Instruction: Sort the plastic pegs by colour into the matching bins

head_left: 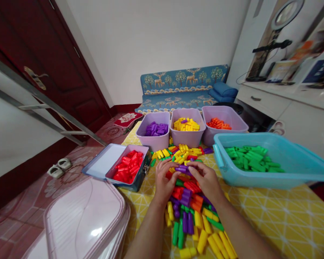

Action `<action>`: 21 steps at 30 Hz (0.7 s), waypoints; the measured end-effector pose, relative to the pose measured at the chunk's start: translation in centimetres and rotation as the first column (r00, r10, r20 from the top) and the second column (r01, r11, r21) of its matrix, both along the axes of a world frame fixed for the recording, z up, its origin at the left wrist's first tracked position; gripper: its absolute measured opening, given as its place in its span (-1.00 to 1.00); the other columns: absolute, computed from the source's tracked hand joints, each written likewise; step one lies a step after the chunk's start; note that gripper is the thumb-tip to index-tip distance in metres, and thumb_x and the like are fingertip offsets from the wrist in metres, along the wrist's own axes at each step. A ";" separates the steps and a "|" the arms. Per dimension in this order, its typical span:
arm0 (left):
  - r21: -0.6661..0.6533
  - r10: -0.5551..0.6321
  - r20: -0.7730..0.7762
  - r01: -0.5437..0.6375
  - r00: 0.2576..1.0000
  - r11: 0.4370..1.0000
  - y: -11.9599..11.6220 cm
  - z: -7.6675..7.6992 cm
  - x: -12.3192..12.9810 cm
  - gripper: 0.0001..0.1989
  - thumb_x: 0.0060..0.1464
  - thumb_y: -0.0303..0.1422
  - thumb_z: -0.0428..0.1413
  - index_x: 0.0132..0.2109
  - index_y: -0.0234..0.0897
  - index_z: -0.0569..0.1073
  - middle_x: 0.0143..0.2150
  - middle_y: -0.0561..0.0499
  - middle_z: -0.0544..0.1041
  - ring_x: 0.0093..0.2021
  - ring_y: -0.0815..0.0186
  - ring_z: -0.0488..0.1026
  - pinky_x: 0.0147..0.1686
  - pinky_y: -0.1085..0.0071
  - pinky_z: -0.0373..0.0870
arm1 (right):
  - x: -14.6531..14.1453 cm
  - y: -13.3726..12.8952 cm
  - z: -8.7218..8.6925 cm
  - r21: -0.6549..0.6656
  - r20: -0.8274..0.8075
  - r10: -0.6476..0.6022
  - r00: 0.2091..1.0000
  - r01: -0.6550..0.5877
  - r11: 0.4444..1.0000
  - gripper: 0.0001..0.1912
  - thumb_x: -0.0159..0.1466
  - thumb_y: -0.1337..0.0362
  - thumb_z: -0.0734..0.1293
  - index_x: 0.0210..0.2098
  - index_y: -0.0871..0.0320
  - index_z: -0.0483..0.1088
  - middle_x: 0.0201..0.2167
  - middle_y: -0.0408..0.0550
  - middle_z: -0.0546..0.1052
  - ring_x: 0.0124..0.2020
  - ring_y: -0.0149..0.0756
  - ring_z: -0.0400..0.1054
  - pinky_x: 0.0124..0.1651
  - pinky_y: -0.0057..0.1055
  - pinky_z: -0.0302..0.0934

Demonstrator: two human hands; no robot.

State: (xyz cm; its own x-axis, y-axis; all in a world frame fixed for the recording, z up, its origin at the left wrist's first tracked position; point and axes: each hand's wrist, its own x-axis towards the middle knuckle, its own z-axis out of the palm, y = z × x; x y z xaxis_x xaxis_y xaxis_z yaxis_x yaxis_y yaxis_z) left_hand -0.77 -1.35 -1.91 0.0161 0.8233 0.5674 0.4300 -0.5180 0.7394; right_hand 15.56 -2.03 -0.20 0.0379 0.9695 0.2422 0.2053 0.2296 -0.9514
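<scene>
A purple plastic toy piece [182, 169] is pinched between my left hand [164, 180] and my right hand [205, 180], both with fingers closed at its ends. Beneath them spreads a mixed pile of small toy pieces in yellow, green, red, orange and purple, among them a purple cluster [186, 197] and several yellow pieces [214, 244]. More yellow pieces [182, 154] lie just beyond my fingertips. Behind the pile stand lilac bins holding purple pieces [156, 129], yellow pieces [187, 125] and orange pieces [218, 124].
On the right, a blue tub [294, 178] contains green pieces [255, 158]. A hinged case [97, 162] at left holds red pieces [129, 167]. Stacked lids [86, 216] lie front left. The yellow patterned cloth [286, 216] covers the table. A sofa [178, 90] stands behind.
</scene>
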 end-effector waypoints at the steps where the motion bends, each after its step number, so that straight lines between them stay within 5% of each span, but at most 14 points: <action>1: -0.008 -0.028 0.034 0.029 0.999 1.000 -0.1 0.0 0.0 -0.90 0.08 -0.30 0.16 -0.24 -0.21 0.48 -0.15 -0.02 0.58 0.08 0.18 0.38 0.17 0.14 0.17 | 0.1 0.0 0.0 0.008 -0.001 -0.009 1.000 0.009 1.000 -0.76 0.22 0.12 0.28 -0.25 0.13 0.48 -0.25 -0.04 0.57 -0.19 -0.20 0.44 -0.13 -0.33 0.31; 4: -0.049 -0.054 0.158 0.063 0.986 0.997 0.0 -0.4 -0.1 -0.90 0.13 -0.31 0.11 -0.25 -0.25 0.44 -0.18 -0.05 0.56 -0.04 0.22 0.45 0.06 0.23 0.30 | 0.4 0.2 -0.2 -0.014 -0.019 -0.035 0.999 0.035 0.999 -0.72 0.23 0.07 0.27 -0.25 0.13 0.47 -0.37 -0.06 0.55 -0.38 -0.26 0.43 -0.32 -0.37 0.31; 7: -0.102 0.073 0.270 -0.046 0.960 0.994 0.4 -0.9 -0.5 -0.86 0.13 -0.29 0.10 -0.24 -0.28 0.43 -0.29 -0.02 0.53 -0.21 0.28 0.49 -0.12 0.34 0.39 | 0.7 0.3 -0.3 -0.049 -0.092 -0.062 0.994 0.058 0.997 -0.70 0.22 0.06 0.28 -0.22 0.13 0.44 -0.46 -0.11 0.51 -0.58 -0.37 0.31 -0.51 -0.44 0.23; 15: -0.085 0.194 0.424 -0.174 0.885 0.981 0.4 -0.2 -0.7 -0.75 0.14 -0.22 0.08 -0.16 -0.31 0.46 -0.25 -0.04 0.54 -0.25 0.32 0.50 -0.22 0.43 0.43 | -0.6 -0.3 1.1 -0.052 -0.298 0.008 0.954 -0.024 0.998 -0.58 0.16 0.15 0.35 0.00 0.10 0.36 -0.11 0.01 0.54 -0.25 -0.26 0.48 -0.20 -0.33 0.38; 21: -0.076 0.101 0.330 -0.081 0.939 0.994 -0.5 1.0 -0.8 -0.76 0.15 -0.23 0.08 -0.15 -0.28 0.49 -0.26 -0.03 0.53 -0.39 0.38 0.46 -0.36 0.48 0.41 | -1.2 -0.6 1.3 -0.086 -0.283 0.002 0.959 -0.027 0.996 -0.68 0.09 0.14 0.41 -0.20 0.15 0.40 -0.36 -0.04 0.58 -0.45 -0.30 0.46 -0.38 -0.37 0.39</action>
State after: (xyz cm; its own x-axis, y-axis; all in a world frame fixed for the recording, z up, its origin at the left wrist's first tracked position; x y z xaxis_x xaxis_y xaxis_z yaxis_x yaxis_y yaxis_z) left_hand -1.55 -1.84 -0.95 -0.2416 0.8451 0.4769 0.1974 -0.4384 0.8768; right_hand 14.34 -2.62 1.12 0.0784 0.9874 0.1375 -0.0775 0.1435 -0.9866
